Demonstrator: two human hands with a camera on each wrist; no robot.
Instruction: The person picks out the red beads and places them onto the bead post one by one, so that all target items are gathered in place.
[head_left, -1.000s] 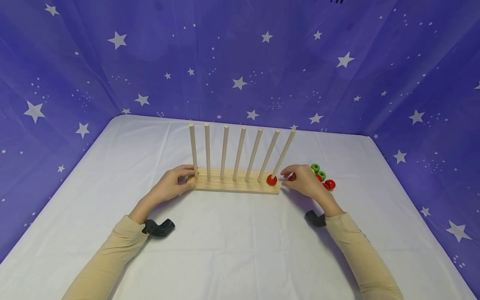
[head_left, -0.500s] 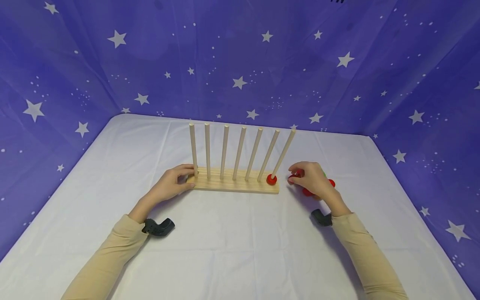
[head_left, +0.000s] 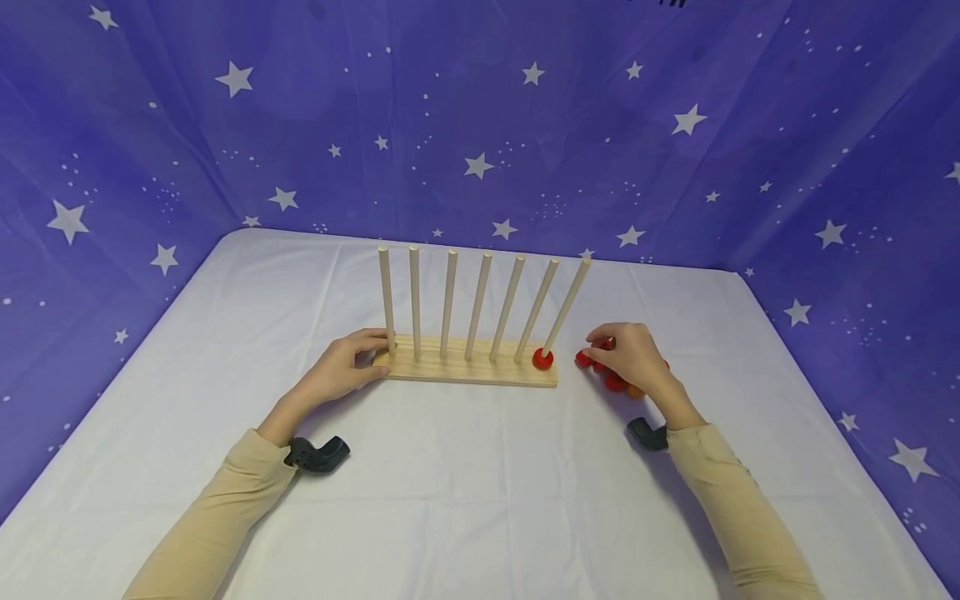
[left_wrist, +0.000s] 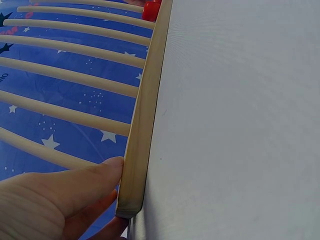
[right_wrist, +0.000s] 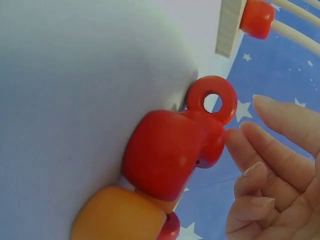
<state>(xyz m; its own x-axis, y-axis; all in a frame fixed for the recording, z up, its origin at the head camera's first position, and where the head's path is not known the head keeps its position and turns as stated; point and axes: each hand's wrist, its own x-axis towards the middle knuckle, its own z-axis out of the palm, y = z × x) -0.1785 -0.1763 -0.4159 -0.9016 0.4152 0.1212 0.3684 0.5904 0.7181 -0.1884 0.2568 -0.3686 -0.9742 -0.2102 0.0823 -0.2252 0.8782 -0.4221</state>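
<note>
a wooden peg rack (head_left: pixel 408 369) gripped at nine o'clock, glossy loose beads (right_wrist: pixel 160 152) by its three.
on creased white cloth (head_left: pixel 450 500), the left hand (head_left: pixel 345 367) pinches the grained base's end between thumb and fingers; the right hand (head_left: pixel 633 354), fingers loosely bent and parted, holds no bead, partly hiding the rounded red and orange pile from above. one red bead (head_left: pixel 543 359) rings the three o'clock peg's foot; seven smooth pegs (head_left: pixel 448 304) rise before a starry purple-blue backdrop (head_left: pixel 480 108).
</note>
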